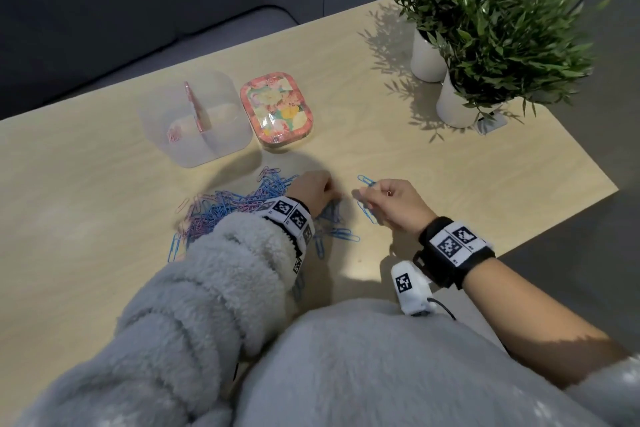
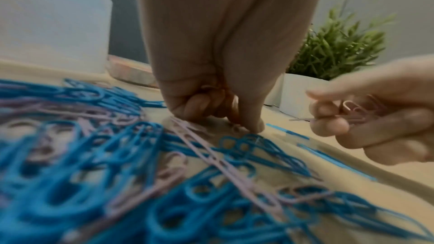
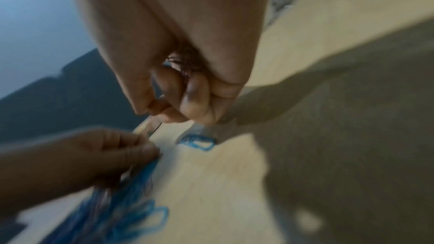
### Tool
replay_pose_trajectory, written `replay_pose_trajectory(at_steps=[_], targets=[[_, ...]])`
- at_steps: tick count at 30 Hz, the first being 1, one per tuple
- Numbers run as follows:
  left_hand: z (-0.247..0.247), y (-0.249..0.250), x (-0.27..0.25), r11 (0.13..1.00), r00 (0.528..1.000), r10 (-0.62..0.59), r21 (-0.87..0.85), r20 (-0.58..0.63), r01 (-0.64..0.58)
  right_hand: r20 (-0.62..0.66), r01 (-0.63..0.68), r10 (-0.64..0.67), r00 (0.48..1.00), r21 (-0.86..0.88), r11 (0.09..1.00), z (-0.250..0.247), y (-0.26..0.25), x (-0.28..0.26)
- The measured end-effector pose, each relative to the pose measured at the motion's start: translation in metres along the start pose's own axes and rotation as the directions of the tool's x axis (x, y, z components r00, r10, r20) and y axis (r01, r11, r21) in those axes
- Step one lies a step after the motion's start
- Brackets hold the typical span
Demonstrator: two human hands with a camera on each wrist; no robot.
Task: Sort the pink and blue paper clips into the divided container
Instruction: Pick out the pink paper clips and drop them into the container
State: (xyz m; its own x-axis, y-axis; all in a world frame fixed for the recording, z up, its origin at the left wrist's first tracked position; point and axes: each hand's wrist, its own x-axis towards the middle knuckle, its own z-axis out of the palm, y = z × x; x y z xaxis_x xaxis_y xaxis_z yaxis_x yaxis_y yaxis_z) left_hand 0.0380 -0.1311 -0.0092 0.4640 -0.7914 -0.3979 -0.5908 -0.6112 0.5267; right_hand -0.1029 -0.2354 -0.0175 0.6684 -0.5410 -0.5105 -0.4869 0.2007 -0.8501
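Observation:
A tangled pile of pink and blue paper clips (image 1: 225, 211) lies on the table in front of a clear divided container (image 1: 221, 87). A few pink clips (image 1: 174, 135) sit in the container's front left compartment. My left hand (image 1: 329, 191) is at the pile's right edge, fingers curled, with thumb and fingertips pinching the end of a pink clip (image 2: 187, 129) on the table. My right hand (image 1: 365, 198) hovers just to the right and holds a bunch of pink clips (image 2: 357, 112) in its curled fingers. Two loose blue clips (image 1: 365, 180) lie beside it.
A floral tin lid (image 1: 277, 111) sits right of the container. Two potted plants in white pots (image 1: 453, 104) stand at the back right. The table's right edge (image 1: 554, 218) runs close to my right wrist. A dark sofa lies beyond the far edge.

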Motion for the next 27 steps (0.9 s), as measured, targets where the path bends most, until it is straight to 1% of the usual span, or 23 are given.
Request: replay_pose_trajectory(at_steps=[1, 3, 5, 7, 8, 9, 11, 12, 13, 16, 17, 18, 19, 20, 21, 22, 23, 24, 25, 27], targets=[[-0.002, -0.004, -0.001, 1.0, 1.0, -0.003, -0.031, -0.006, 0.003, 0.009, 0.094, -0.094, 0.996, -0.153, 0.984, 0.008, 0.001, 0.0], [-0.009, -0.01, -0.006, 0.994, 0.999, -0.006, -0.108, -0.034, 0.003, 0.094, 0.251, -0.233, 0.968, -0.347, 0.904, 0.024, -0.003, 0.002], [-0.019, -0.016, -0.012, 0.97, 0.997, -0.027, -0.245, -0.072, 0.009, 0.19, 0.352, -0.297, 0.936, -0.502, 0.79, 0.033, -0.008, 0.005], [-0.03, -0.021, -0.019, 0.913, 0.991, -0.075, -0.407, -0.113, 0.023, 0.284, 0.407, -0.292, 0.913, -0.602, 0.687, 0.039, -0.013, 0.008], [-0.036, -0.024, -0.023, 0.882, 0.987, -0.102, -0.47, -0.122, 0.033, 0.311, 0.413, -0.273, 0.91, -0.642, 0.646, 0.041, -0.017, 0.008], [-0.041, -0.027, -0.027, 0.852, 0.986, -0.125, -0.521, -0.109, 0.051, 0.333, 0.421, -0.26, 0.907, -0.673, 0.608, 0.042, -0.018, 0.01], [-0.046, -0.031, -0.036, 0.798, 0.991, -0.133, -0.596, -0.029, 0.089, 0.348, 0.421, -0.238, 0.907, -0.716, 0.557, 0.041, -0.024, 0.014], [-0.046, -0.033, -0.04, 0.77, 0.992, -0.124, -0.628, 0.019, 0.108, 0.325, 0.399, -0.231, 0.917, -0.73, 0.555, 0.039, -0.027, 0.017], [-0.044, -0.035, -0.043, 0.741, 0.991, -0.12, -0.659, 0.06, 0.129, 0.283, 0.374, -0.246, 0.927, -0.723, 0.581, 0.036, -0.029, 0.021], [-0.038, -0.037, -0.048, 0.656, 0.974, -0.161, -0.721, 0.157, 0.224, 0.081, 0.26, -0.266, 0.961, -0.6, 0.757, 0.024, -0.033, 0.032], [-0.037, -0.037, -0.049, 0.658, 0.972, -0.163, -0.716, 0.169, 0.234, 0.02, 0.234, -0.266, 0.964, -0.543, 0.807, 0.02, -0.033, 0.033], [-0.036, -0.036, -0.053, 0.7, 0.977, -0.143, -0.682, 0.156, 0.211, -0.019, 0.215, -0.26, 0.965, -0.509, 0.834, 0.016, -0.033, 0.032], [-0.034, -0.036, -0.055, 0.782, 0.988, -0.102, -0.603, 0.12, 0.154, -0.032, 0.211, -0.262, 0.965, -0.504, 0.838, 0.013, -0.031, 0.031], [-0.033, -0.036, -0.058, 0.873, 0.996, -0.037, -0.483, 0.083, 0.073, -0.027, 0.203, -0.253, 0.967, -0.522, 0.829, 0.011, -0.029, 0.027], [-0.03, -0.036, -0.059, 0.944, 0.997, 0.029, -0.33, 0.067, -0.005, -0.01, 0.201, -0.246, 0.969, -0.545, 0.814, 0.009, -0.024, 0.024], [-0.028, -0.037, -0.061, 0.986, 0.995, 0.071, -0.155, 0.077, -0.058, 0.008, 0.19, -0.227, 0.974, -0.578, 0.794, 0.008, -0.02, 0.019], [-0.025, -0.038, -0.061, 0.995, 0.991, 0.098, 0.006, 0.096, -0.099, 0.016, 0.179, -0.214, 0.977, -0.611, 0.771, 0.008, -0.016, 0.015], [-0.021, -0.039, -0.061, 0.983, 0.986, 0.122, 0.125, 0.112, -0.135, 0.001, 0.152, -0.198, 0.98, -0.646, 0.748, 0.011, -0.012, 0.012], [-0.018, -0.04, -0.06, 0.966, 0.982, 0.145, 0.197, 0.119, -0.166, -0.028, 0.125, -0.196, 0.98, -0.681, 0.722, 0.014, -0.01, 0.01], [-0.015, -0.037, -0.06, 0.954, 0.98, 0.178, 0.226, 0.091, -0.194, -0.075, 0.081, -0.192, 0.979, -0.716, 0.693, 0.024, -0.01, 0.01]])
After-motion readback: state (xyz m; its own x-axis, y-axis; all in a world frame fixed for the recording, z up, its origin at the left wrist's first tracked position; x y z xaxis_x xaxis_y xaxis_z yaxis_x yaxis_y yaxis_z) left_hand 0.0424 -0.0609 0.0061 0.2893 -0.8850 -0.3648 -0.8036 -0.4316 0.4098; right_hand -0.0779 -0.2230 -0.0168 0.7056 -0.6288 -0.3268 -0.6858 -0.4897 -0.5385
